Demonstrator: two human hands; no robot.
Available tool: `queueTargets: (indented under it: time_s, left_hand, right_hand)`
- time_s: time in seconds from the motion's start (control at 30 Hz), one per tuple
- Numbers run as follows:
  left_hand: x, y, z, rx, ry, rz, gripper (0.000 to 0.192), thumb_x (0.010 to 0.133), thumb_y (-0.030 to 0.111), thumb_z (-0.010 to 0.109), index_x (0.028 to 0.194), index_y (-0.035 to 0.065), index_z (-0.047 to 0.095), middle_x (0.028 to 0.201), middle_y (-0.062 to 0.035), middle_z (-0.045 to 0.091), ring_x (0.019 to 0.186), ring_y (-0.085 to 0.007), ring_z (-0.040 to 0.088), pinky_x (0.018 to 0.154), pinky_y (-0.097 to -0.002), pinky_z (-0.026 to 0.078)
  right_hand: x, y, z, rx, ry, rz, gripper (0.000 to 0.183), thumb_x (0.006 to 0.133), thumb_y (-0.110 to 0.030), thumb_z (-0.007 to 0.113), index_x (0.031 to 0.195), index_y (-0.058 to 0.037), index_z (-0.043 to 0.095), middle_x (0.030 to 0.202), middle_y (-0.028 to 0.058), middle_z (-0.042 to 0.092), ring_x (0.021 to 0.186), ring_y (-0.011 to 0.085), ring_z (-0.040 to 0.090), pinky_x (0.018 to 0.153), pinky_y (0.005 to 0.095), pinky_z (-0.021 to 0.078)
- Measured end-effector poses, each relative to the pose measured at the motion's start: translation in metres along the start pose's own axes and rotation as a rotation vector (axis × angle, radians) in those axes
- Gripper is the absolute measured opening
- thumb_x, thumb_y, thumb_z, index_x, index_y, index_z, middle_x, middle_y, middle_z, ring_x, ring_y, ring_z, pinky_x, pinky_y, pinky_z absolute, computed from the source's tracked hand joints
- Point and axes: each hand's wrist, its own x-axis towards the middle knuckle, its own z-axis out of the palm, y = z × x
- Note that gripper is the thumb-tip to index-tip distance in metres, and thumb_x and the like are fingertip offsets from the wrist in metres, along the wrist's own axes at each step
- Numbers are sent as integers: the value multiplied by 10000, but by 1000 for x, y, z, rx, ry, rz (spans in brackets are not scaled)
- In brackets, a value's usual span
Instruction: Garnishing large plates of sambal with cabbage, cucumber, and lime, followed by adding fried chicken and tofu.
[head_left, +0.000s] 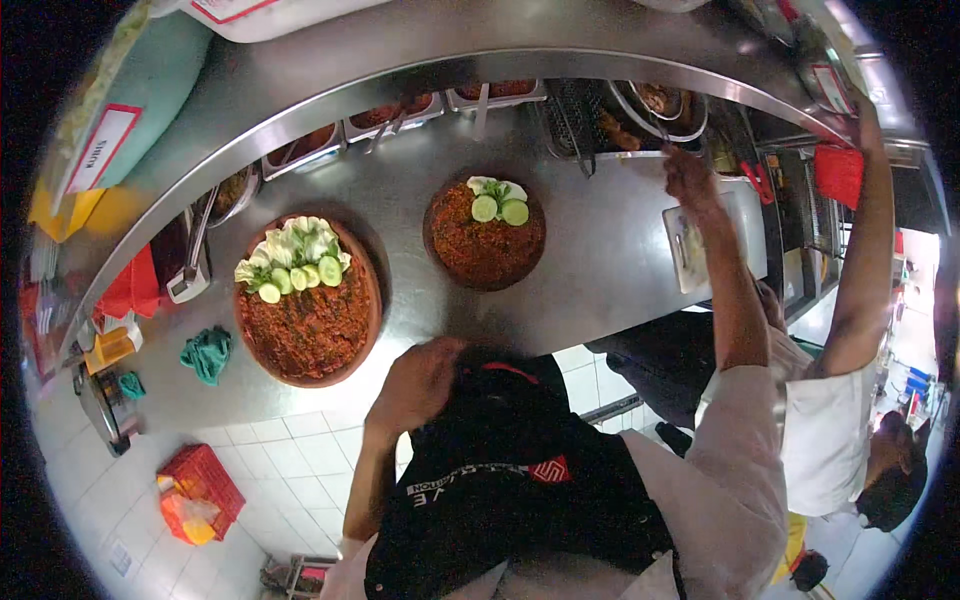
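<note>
My right hand (686, 178) is closed on the handle of a round metal strainer (660, 97), which holds pieces of fried food over a metal bowl (694, 127) at the back right. My left hand (431, 382) rests by the counter's front edge, close to my black apron; its fingers are partly hidden. A large clay dish (304, 345) of red sambal, topped with cabbage leaves and cucumber slices, stands at left. Farther right stands a smaller dish (484, 255) of sambal with cucumber and leaves.
Steel pans (394, 120) of red sauce line the back under a shelf (465, 60). Green cloths (206, 355) lie at left, a white cutting board (694, 247) at right. A co-worker (832, 427) stands close at right, an arm raised. A red crate (201, 487) is on the floor.
</note>
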Motion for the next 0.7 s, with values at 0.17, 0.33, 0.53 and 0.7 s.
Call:
queueTargets:
  time_s: [0.17,0.33,0.53,0.7]
  left_hand:
    - [92,51,34,-304,-24,194,482,997,358,494,1300,-17,494,1176,-245,624,1051,-345,643,911,-417,487]
    - [153,95,62,-828,-144,-32,528,1012,393,471,1374,25,362,1165,-233,604,1063,-320,624,895,-400,499]
    - [137,57,99,-484,281,62,480,1039,409,401,1363,55,406,1158,-180,609,1018,-282,638,832,-353,529]
    - [81,49,74,-781,216,-83,402,1049,321,421,1311,21,473,886,-110,584,713,-173,530,689,-331,484]
  right_hand:
    - [-50,4,90,31,69,-76,335,969,-340,578,1161,-68,612,877,37,640,724,135,584,612,274,486]
    - [-126,-1,173,-103,125,-209,363,976,-365,531,1143,-52,607,1101,43,660,920,180,601,853,359,477]
    - [-182,28,240,-383,30,-321,317,1007,-352,491,1162,-95,596,1118,64,633,1019,187,591,814,318,505]
    - [-198,36,249,-389,-89,-303,344,1019,-285,451,1112,-11,637,1096,147,650,1034,231,611,911,378,464]
